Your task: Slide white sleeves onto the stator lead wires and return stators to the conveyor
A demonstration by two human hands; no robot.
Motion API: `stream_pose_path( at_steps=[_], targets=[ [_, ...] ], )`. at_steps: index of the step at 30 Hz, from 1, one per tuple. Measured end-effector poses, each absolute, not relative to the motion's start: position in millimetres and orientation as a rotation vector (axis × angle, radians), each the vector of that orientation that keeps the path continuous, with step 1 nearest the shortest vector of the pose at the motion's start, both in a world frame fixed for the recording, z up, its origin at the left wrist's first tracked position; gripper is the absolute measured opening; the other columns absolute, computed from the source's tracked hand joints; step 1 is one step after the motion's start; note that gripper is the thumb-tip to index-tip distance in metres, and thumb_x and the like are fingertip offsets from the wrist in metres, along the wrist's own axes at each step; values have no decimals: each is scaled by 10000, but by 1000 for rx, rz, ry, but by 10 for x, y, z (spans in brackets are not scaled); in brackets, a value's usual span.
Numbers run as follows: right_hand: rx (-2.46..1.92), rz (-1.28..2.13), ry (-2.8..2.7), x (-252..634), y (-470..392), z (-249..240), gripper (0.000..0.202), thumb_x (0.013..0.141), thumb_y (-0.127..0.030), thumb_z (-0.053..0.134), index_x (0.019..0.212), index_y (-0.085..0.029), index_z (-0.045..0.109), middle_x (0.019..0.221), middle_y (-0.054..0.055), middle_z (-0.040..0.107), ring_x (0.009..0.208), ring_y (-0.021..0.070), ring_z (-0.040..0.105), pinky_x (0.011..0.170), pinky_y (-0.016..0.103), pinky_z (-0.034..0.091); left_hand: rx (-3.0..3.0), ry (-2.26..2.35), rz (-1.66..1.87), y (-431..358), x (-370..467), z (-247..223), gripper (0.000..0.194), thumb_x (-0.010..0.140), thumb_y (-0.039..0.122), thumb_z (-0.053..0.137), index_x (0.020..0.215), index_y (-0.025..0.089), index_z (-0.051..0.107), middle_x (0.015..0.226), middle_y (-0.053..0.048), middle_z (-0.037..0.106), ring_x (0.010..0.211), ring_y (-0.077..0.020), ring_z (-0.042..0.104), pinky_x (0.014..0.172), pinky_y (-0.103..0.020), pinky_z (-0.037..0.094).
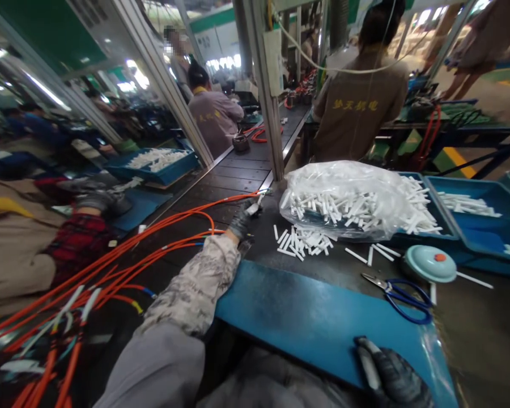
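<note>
My left hand (pixel 243 220), in a dark glove under a camouflage sleeve, reaches over the dark conveyor. Its fingers are closed around the end of an orange cable (pixel 227 199), where a white piece shows. At the lower right, my right hand (pixel 397 374), gloved in grey and black, is over the blue mat (pixel 301 311). A white tube (pixel 369 368) is held between its thumb and fingers. Blue-handled scissors (pixel 408 294) lie on the mat's far right corner. Loose white tubes (pixel 301 242) are scattered past the mat.
A clear plastic bag (pixel 344 198) of white tubes rests over a blue bin. Another blue bin (pixel 484 226) and a round turquoise object (pixel 430 263) are at the right. Orange cables (pixel 123 243) run leftward. A co-worker's gloved hands (pixel 97 198) are at left; a metal post (pixel 270 124) rises ahead.
</note>
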State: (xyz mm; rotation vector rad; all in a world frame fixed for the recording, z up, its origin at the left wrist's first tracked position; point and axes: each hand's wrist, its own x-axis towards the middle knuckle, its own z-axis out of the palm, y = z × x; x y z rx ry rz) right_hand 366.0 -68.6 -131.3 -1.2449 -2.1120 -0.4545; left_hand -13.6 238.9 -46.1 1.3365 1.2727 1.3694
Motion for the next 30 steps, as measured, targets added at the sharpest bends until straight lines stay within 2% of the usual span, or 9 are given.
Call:
stream_pose_path(
  at_steps=[2,4,6,10,15,20,23,25,30],
  targets=[
    [-1253,-483,-2079,3614,-684,-1229,306,1079,-253,448,996,-153,726,804,43,772,626,151,707,595,258,547,1343,1169,1387,2097,-144,-389,506,742,622,773,959,170,705,884,-59,722,797,-175,665,741,-306,552],
    [-1247,-521,-2077,3575,-688,-1147,326,1069,-178,424,957,-177,730,801,26,777,617,154,696,593,266,531,1373,1104,1404,1856,-108,-295,472,743,609,786,918,178,707,880,-55,721,795,-172,660,722,-296,548],
    [-1260,-553,-2065,3552,-692,-1097,330,1058,-142,422,949,-199,728,812,11,781,624,157,691,610,274,521,1416,1055,1416,1679,-44,-189,412,770,564,797,909,183,721,908,-53,727,812,-169,655,751,-300,548],
    [-1274,-536,-2020,3547,-698,-1133,299,1089,-241,427,1019,-174,710,816,34,771,645,156,681,655,277,513,1628,974,1409,1486,103,11,274,870,456,756,952,194,746,962,-48,736,881,-180,661,844,-324,547],
    [-1291,-438,-2018,3544,-717,-1250,208,1068,-223,497,1074,-143,689,880,54,772,717,165,690,719,286,502,1744,898,1381,1381,278,145,262,920,465,702,986,215,749,1023,-56,750,957,-205,686,936,-371,544],
    [-1315,-440,-1974,3480,-708,-1190,243,1084,-240,462,1061,-138,681,803,47,738,670,160,653,666,280,466,1890,941,1090,1289,503,58,255,939,413,680,1092,225,757,1108,-57,755,1098,-242,687,1027,-406,529],
    [-1318,-418,-1965,3445,-692,-1128,247,1084,-213,453,1039,-141,685,783,39,728,668,152,648,682,270,467,2133,993,853,1328,696,-110,187,937,282,660,1078,229,771,1098,-47,773,1066,-224,708,1000,-377,548],
    [-1320,-416,-1952,3434,-685,-1115,247,1083,-211,456,1035,-144,688,786,38,728,669,150,645,691,269,466,2370,1070,686,1395,840,-219,206,933,199,633,1075,234,778,1095,-44,781,1063,-214,709,1014,-372,540],
    [-1309,-409,-1944,3450,-687,-1161,235,1071,-208,488,1036,-131,707,807,50,738,674,151,643,690,276,461,2579,1228,484,1452,1105,-332,262,924,218,653,1154,252,773,1255,-83,741,1164,-291,654,1079,-504,481]
  ],
)
